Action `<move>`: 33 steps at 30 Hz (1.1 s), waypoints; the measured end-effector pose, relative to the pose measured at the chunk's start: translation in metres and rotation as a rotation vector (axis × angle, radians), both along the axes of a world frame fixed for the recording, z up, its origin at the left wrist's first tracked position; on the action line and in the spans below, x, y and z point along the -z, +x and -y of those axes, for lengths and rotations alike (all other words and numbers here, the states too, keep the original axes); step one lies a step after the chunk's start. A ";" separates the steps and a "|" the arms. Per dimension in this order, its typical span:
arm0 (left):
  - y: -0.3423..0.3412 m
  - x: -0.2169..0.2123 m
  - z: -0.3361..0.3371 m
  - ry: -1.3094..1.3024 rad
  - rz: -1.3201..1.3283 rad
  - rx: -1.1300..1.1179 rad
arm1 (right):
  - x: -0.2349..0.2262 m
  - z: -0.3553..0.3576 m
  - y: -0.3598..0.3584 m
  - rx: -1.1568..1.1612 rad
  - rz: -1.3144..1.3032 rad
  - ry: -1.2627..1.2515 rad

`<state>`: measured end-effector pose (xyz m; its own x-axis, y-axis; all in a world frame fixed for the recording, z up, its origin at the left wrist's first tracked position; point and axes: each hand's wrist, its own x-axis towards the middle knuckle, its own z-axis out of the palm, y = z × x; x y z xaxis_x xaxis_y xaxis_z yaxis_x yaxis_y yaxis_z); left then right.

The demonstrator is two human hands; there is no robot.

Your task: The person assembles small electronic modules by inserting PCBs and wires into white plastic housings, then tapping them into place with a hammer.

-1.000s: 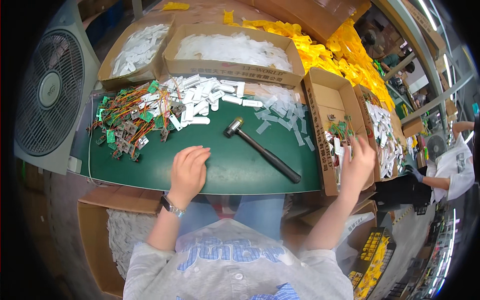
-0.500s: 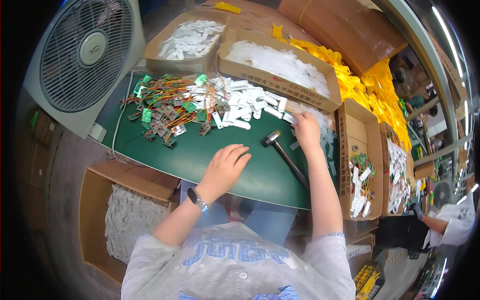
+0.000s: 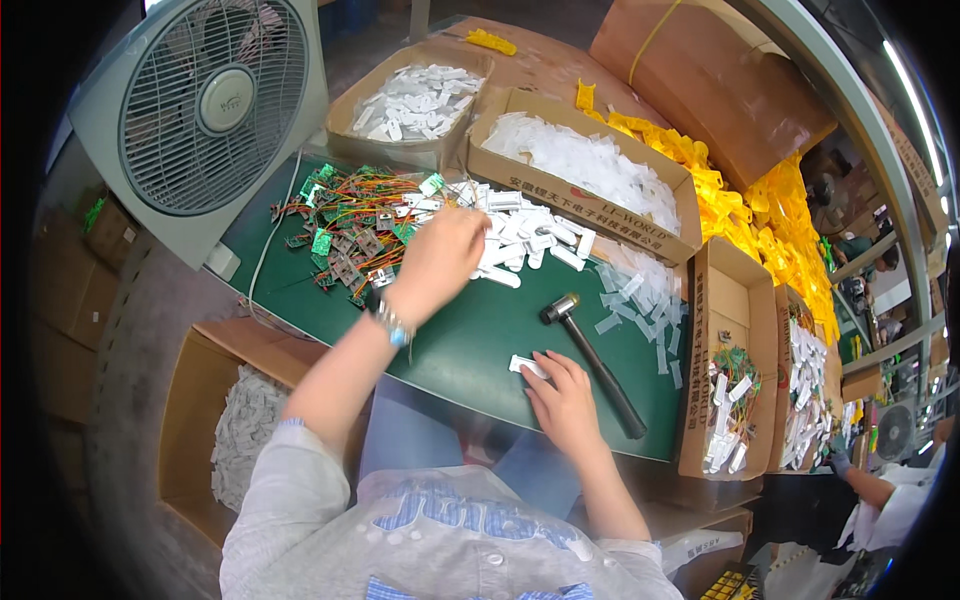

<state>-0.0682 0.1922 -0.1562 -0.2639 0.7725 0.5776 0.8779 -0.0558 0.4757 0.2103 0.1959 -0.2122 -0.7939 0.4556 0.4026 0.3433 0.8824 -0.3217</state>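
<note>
My right hand [image 3: 565,402] is near the front edge of the green table, its fingers closed on the end of a small white plastic casing [image 3: 521,366]. Over the parts pile, my left hand [image 3: 442,258] has its fingertips pinched together; what they hold, if anything, is hidden. Around it lie circuit boards with red and yellow wires [image 3: 345,215] on the left and a heap of white casings [image 3: 535,235] on the right. A black-handled hammer [image 3: 603,372] lies to the right of my right hand.
Thin translucent strips [image 3: 645,308] spread at the table's right. Behind stand cardboard boxes of white casings [image 3: 415,100] and clear pieces [image 3: 585,160]. Another box [image 3: 735,290] holds wired boards. Yellow parts [image 3: 770,225] heap beyond. A box fan [image 3: 215,110] stands left; a co-worker's gloved hand [image 3: 838,462] shows far right.
My right hand has come back from the heap toward the front edge with a white casing. My left hand has reached forward to the pile. The view has shifted slightly.
</note>
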 end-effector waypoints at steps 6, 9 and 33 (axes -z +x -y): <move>-0.045 0.009 -0.072 -0.398 -0.178 -0.168 | 0.002 -0.005 -0.002 0.055 -0.052 -0.036; -0.050 0.016 -0.082 -0.455 -0.183 -0.211 | 0.006 -0.005 0.001 0.065 -0.082 -0.059; 0.030 0.018 0.070 -0.376 -0.515 0.236 | 0.004 -0.005 0.000 0.065 -0.126 -0.109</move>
<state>-0.0379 0.1218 -0.1745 0.1732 0.9485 0.2652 0.9822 -0.1863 0.0249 0.2100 0.2006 -0.2164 -0.7074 0.5509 0.4428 0.3495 0.8172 -0.4584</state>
